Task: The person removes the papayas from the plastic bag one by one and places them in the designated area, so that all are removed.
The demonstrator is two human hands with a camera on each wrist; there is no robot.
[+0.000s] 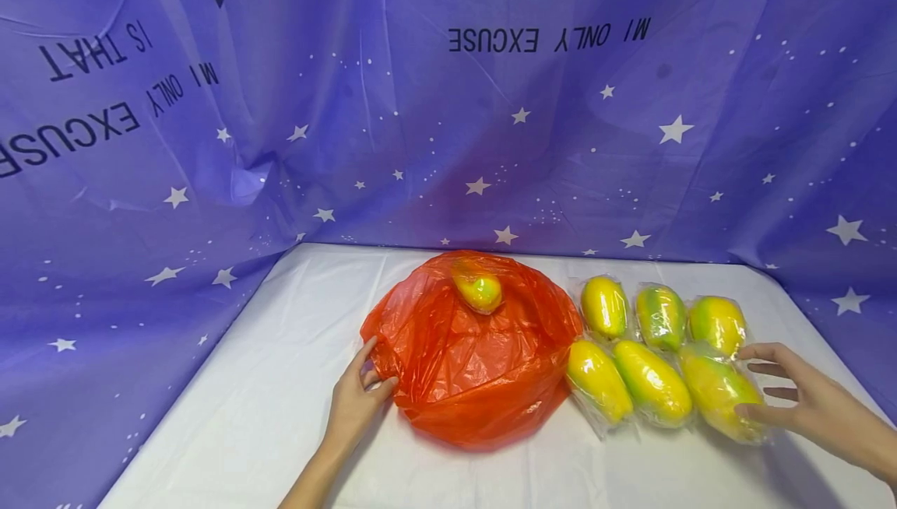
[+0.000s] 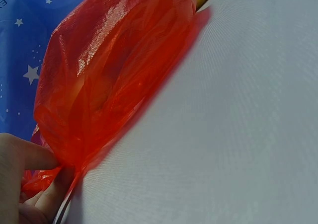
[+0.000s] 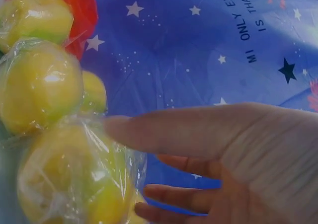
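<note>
A red plastic bag (image 1: 483,408) stands with its wide mouth spread. My left hand (image 1: 356,400) pinches the left edge of its rim; in the left wrist view the thumb and fingers (image 2: 42,157) close on the bunched film. Inside the bag lies one yellow-green mango (image 1: 482,289) at the far side. To the right, my right hand (image 1: 806,396) reaches around the end of the nearest right mango (image 1: 722,392), wrapped in clear film. Its fingers are spread, and in the right wrist view the straight thumb (image 3: 164,129) lies right by that mango's wrapper.
Several more wrapped mangoes form two rows beside the bag, among them a front-left mango (image 1: 599,380) close against it and a back-right mango (image 1: 716,324). Everything stands on a white cloth-covered table (image 1: 231,415). A blue-purple star-printed curtain (image 1: 420,120) rises behind and left.
</note>
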